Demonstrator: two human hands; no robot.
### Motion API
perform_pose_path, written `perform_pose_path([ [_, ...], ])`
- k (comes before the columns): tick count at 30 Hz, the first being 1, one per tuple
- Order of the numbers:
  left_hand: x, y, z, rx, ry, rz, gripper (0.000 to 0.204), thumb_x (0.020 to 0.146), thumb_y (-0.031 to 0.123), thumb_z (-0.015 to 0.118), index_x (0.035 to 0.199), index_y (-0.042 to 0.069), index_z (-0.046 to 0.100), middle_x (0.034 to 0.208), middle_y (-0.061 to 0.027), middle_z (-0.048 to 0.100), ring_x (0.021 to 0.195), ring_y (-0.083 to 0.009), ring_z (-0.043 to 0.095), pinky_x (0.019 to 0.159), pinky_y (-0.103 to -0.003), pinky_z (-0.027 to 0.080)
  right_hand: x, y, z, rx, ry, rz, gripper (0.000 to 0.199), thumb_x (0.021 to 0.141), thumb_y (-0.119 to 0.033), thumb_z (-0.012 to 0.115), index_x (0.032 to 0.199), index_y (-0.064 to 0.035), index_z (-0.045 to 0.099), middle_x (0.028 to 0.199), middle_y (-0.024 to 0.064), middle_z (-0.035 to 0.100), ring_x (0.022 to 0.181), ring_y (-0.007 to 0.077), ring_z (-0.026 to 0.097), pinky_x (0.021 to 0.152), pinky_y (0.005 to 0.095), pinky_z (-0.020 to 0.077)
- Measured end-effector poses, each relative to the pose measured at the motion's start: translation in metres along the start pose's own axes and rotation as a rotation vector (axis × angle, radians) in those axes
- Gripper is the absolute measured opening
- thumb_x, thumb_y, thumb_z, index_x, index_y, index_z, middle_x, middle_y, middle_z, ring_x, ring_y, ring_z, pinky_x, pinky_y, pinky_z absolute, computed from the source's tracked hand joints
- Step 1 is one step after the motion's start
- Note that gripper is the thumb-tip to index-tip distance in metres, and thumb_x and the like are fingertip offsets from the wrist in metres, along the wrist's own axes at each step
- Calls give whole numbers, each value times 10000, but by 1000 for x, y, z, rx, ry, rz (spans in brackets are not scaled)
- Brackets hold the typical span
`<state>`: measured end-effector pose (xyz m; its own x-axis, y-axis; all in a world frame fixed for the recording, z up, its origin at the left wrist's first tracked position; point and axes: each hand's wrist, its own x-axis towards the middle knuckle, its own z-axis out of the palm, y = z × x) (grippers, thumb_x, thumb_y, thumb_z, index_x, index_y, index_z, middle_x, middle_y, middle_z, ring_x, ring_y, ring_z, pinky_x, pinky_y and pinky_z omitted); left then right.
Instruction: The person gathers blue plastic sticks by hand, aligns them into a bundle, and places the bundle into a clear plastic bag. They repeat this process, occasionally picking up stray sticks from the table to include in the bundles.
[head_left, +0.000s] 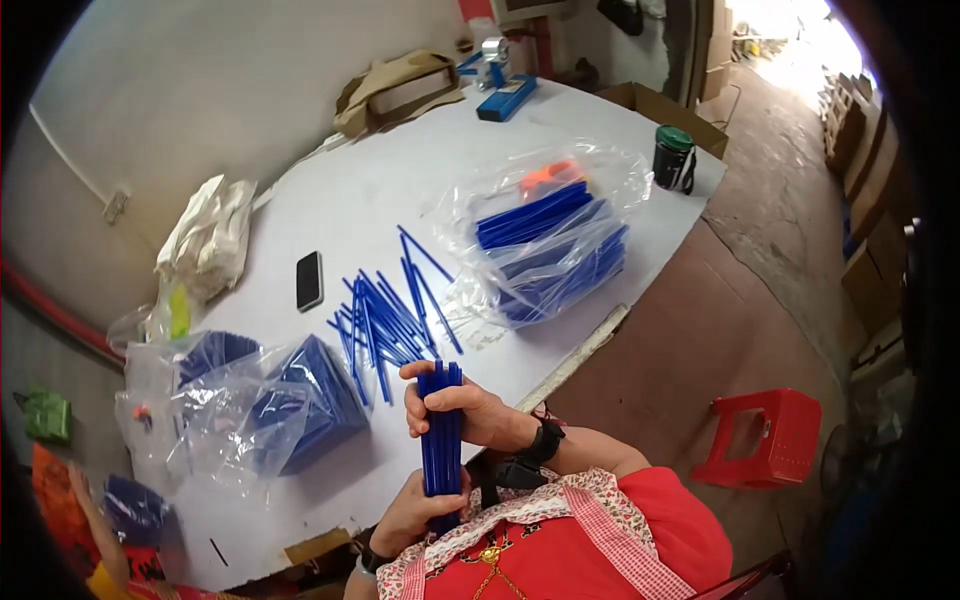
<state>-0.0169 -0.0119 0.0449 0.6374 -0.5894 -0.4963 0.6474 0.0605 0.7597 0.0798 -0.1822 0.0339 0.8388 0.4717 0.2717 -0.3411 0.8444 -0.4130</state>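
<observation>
Both my hands hold an upright bundle of thin blue sticks [440, 440] above the near edge of a white table [340, 190]. My right hand [465, 410] grips the bundle near its top, with a dark watch on the wrist. My left hand [418, 512] grips it at the bottom. Several loose blue sticks [390, 320] lie scattered on the table just beyond my hands.
A clear plastic bag of blue sticks [550, 245] lies at the right, and another bag [290, 400] at the left. A black phone [309, 280], a white cloth bag [210, 235], a blue box [507, 98] and a green-lidded dark jar [673, 155] stand on the table. A red stool [765, 435] is on the floor.
</observation>
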Motion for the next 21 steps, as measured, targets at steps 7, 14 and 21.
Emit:
perform_pose_path([
  [7, -13, 104, 2, 953, 405, 224, 215, 750, 70, 702, 927, 19, 591, 689, -24, 594, 558, -93, 549, 489, -255, 422, -71, -159, 2, -132, 34, -829, 221, 933, -196, 509, 1097, -90, 612, 726, 51, 537, 693, 189, 532, 765, 353, 474],
  [14, 128, 252, 69, 2047, 380, 657, 222, 678, 78, 624, 869, 0, 542, 771, -193, 619, 769, -400, 595, 692, -451, 471, -138, -123, -16, -385, 407, -652, 207, 911, -207, 526, 1059, -84, 600, 671, 55, 541, 637, 194, 536, 676, 364, 481],
  [21, 251, 230, 83, 1953, 113, 835, 791, 617, 426, 751, 1245, 35, 472, 971, -193, 642, 912, -365, 625, 770, -402, 507, -146, -97, -43, -202, 595, -444, 190, 915, -219, 513, 1051, -112, 591, 736, 25, 545, 682, 170, 536, 683, 349, 480],
])
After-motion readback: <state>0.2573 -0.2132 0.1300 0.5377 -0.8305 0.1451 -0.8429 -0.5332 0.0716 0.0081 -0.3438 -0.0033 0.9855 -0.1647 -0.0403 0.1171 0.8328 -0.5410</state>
